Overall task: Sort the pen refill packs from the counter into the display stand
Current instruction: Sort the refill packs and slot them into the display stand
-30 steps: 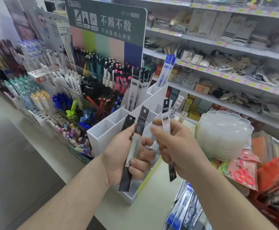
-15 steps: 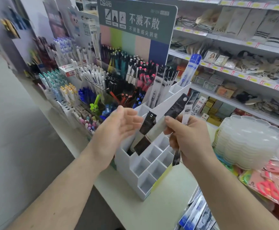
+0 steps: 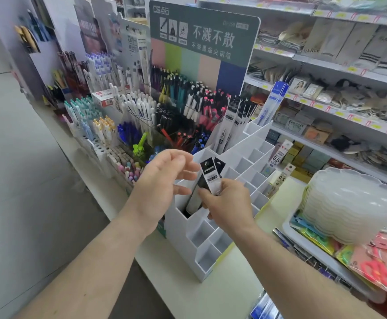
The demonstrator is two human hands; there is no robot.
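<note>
A white stepped display stand (image 3: pixel 211 256) with many compartments stands on the counter (image 3: pixel 229 288). My right hand (image 3: pixel 228 203) pinches black-and-white pen refill packs (image 3: pixel 211 178) and holds them upright in a left-side compartment of the stand. My left hand (image 3: pixel 162 183) hovers just left of the packs, fingers spread and relaxed, holding nothing. More black-topped refill packs (image 3: pixel 234 120) and blue refill packs (image 3: pixel 273 102) stand in the upper compartments.
Racks of pens (image 3: pixel 142 116) fill the left behind the stand, under a green sign (image 3: pixel 201 35). A stack of clear plastic trays (image 3: pixel 349 203) and packaged scissors (image 3: pixel 376 270) sit to the right. Blue packs (image 3: pixel 266 307) lie at the counter's near edge. Shelves of goods (image 3: pixel 340 100) run behind.
My left hand let go of its packs and opened. My right hand lowered the packs it holds into the left-side compartment of the stand. The view shifted toward the stand.
</note>
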